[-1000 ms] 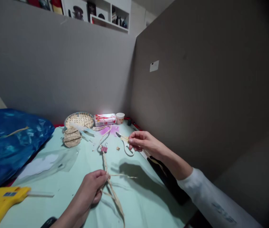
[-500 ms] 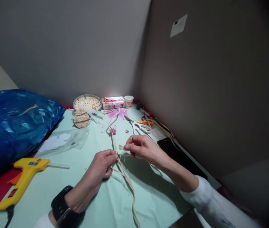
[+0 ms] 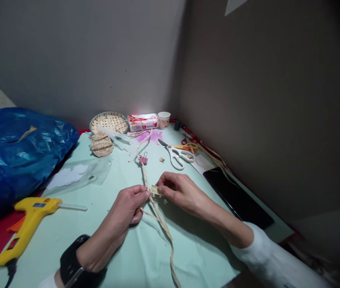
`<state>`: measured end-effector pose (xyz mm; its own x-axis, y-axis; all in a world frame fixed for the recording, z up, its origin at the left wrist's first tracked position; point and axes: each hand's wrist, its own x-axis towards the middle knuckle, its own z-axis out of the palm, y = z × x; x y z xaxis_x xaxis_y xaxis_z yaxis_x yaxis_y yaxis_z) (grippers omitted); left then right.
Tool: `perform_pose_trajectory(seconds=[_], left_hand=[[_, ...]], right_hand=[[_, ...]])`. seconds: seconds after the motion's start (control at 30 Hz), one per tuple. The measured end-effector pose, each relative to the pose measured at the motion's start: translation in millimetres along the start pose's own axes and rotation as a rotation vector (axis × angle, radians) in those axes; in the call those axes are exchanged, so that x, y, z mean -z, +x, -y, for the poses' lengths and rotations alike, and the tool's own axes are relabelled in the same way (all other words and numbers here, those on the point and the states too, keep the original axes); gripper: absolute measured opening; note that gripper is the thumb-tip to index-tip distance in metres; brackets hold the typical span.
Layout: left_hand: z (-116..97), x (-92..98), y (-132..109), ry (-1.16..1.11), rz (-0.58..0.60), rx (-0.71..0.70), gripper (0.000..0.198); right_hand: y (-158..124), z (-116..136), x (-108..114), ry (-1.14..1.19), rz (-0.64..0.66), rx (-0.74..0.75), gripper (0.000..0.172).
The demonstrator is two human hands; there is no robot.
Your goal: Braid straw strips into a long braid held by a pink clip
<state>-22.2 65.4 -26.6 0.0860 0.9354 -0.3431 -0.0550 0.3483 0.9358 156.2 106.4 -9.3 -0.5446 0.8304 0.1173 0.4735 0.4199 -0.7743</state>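
Observation:
A pale straw braid (image 3: pixel 145 175) runs down the middle of the table, with a pink binder clip (image 3: pixel 143 159) on its upper part. My left hand (image 3: pixel 129 204) pinches the braid at its lower end, thumb and forefinger closed. Below that pinch, loose straw strands (image 3: pixel 166 230) trail toward the front edge. Close on the right, my right hand (image 3: pixel 179 190) holds a short, flat straw strip (image 3: pixel 155 189) between thumb and fingers, its tip against or very near the braid. The fingers partly hide where strip and braid meet.
A yellow glue gun (image 3: pixel 30 224) lies at left, below a blue plastic bag (image 3: pixel 17 156). Further back are a twine ball (image 3: pixel 101 144), a woven basket (image 3: pixel 109 122), a tissue pack (image 3: pixel 143 122) and a paper cup (image 3: pixel 164 120). White-handled scissors (image 3: pixel 177 156) and a black tablet-like slab (image 3: pixel 239 198) lie right.
My right hand has brought the straw strip left, closer to the braid and my left fingertips. My left hand keeps its pinch. The whole view has shifted slightly.

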Motion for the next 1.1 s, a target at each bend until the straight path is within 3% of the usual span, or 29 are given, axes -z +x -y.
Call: perform_pose_trajectory(seconds=[0.2, 0.4, 0.53, 0.77, 0.97, 1.1], left_hand=[[-2, 1.8, 0, 0.009, 0.009, 0.017, 0.024], [-2, 3.2, -1, 0.016, 0.025, 0.016, 0.022], [-1, 3.1, -1, 0.021, 0.036, 0.008, 0.022], [0, 3.8, 1, 0.007, 0.026, 0.019, 0.023], [-2, 2.9, 1, 0.022, 0.036, 0.004, 0.024], [-3, 1.7, 0, 0.021, 0.033, 0.005, 0.023]], right_hand=[[5, -4, 7, -0.196, -0.237, 0.020, 0.014], [4, -2, 2, 0.066, -0.009, 0.013, 0.013], [3, -1, -2, 0.152, 0.018, -0.033, 0.012], [4, 1, -4, 0.022, 0.022, -0.054, 0.011], [2, 0, -1, 0.238, 0.164, -0.034, 0.021], [2, -2, -5, 0.299, 0.170, -0.061, 0.024]])
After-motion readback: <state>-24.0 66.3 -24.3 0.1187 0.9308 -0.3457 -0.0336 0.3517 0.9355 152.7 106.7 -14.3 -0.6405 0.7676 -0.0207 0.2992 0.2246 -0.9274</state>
